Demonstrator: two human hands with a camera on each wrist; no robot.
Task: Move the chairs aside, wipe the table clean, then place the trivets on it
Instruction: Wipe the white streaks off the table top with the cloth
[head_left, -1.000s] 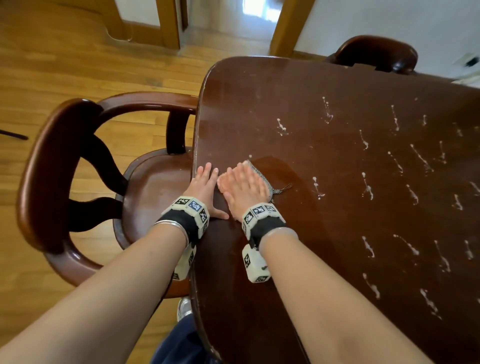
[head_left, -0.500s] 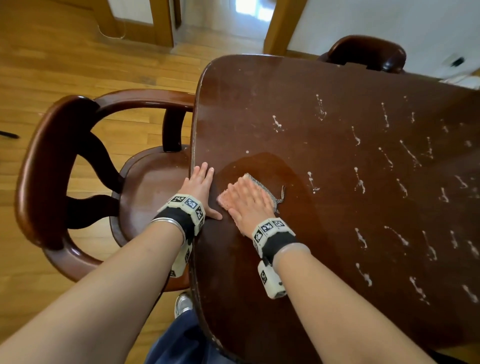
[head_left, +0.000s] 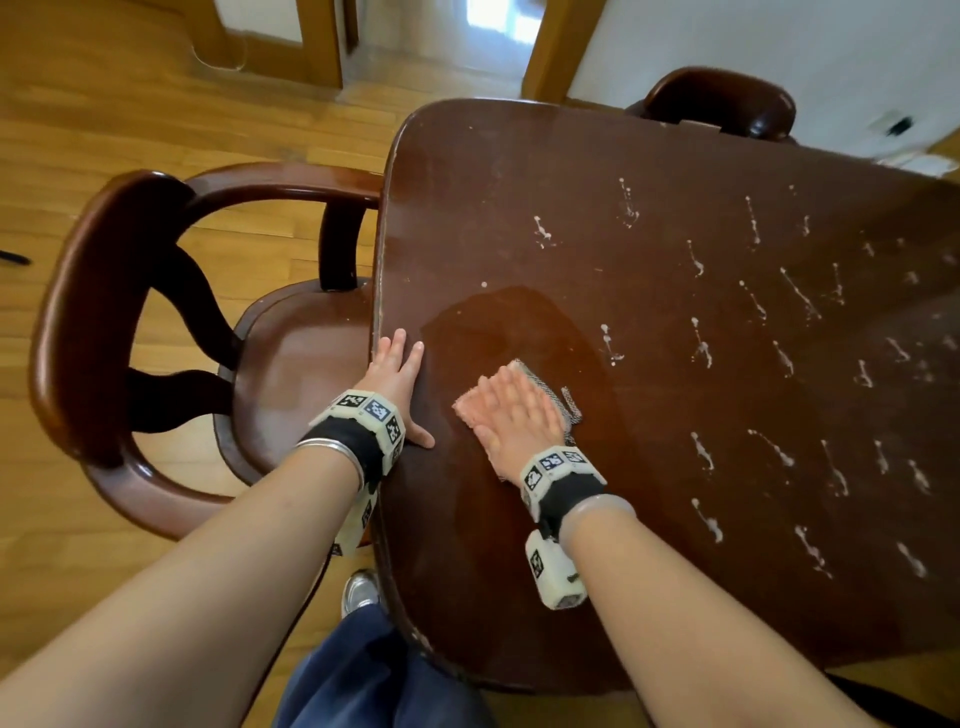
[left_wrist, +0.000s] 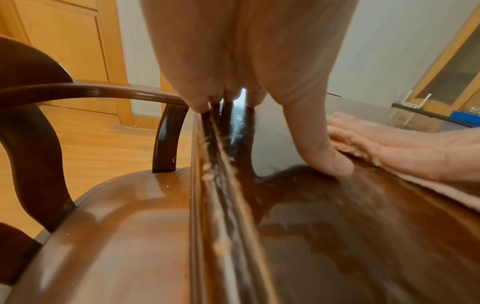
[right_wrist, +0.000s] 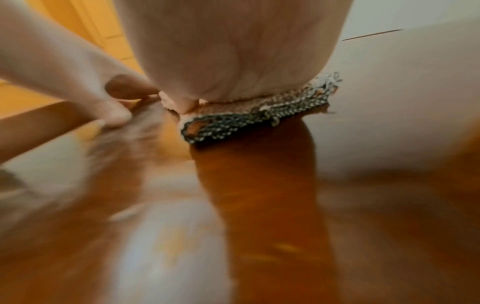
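Silvery mesh cloth (right_wrist: 262, 115) edge, right wrist only

Dining area of a home. A dark polished wooden table (head_left: 649, 467) stood on honey-coloured strip flooring (head_left: 130, 104), with matching curved-back armchairs at its side (head_left: 104, 312) and far end (head_left: 722, 101). Wooden door frames (head_left: 322, 41), a doorway and plain white walls (head_left: 779, 41) lay beyond.

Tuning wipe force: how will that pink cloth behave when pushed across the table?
Probably floppy: the cloth lies flat under the right hand, mesh edge crumpled. Likely damp and draggy, given the dark wet patch. Unpressed corners may bunch.
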